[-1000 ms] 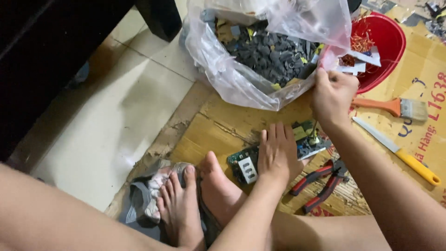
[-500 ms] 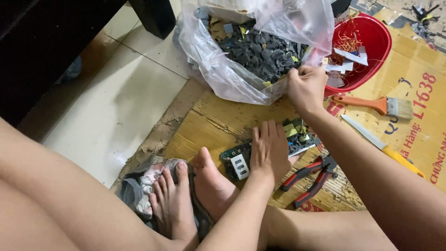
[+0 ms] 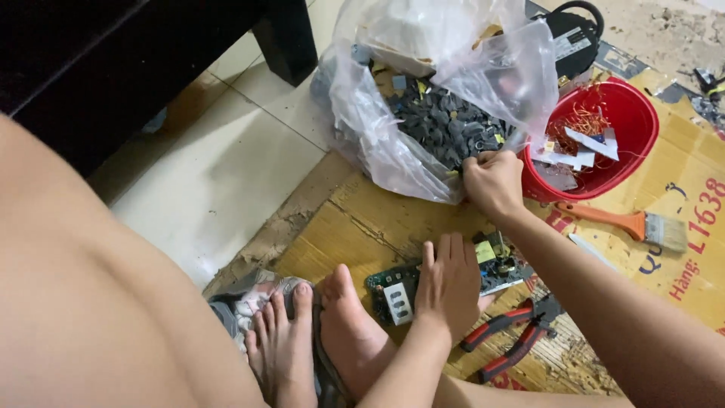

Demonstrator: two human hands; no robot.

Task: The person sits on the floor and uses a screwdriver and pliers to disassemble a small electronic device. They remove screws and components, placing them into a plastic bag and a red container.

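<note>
My left hand (image 3: 451, 281) lies flat, palm down, on a green circuit board (image 3: 396, 291) that rests on brown cardboard (image 3: 355, 227). My right hand (image 3: 493, 180) reaches to the rim of a clear plastic bag (image 3: 377, 143) full of small dark electronic parts (image 3: 445, 125). Its fingers are curled at the bag's opening; what they pinch is hidden. My bare feet (image 3: 317, 340) sit just left of the board.
A red bowl (image 3: 634, 113) holding copper wire and paper scraps stands right of the bag. An orange-handled paintbrush (image 3: 627, 223) and red-handled pliers (image 3: 513, 340) lie on the cardboard. A dark furniture leg (image 3: 287, 38) and tiled floor (image 3: 211, 166) are at the left.
My right hand has moved left from beside the red bowl to the mouth of the plastic bag. My left hand has stayed on the circuit board. The camera view shifted.
</note>
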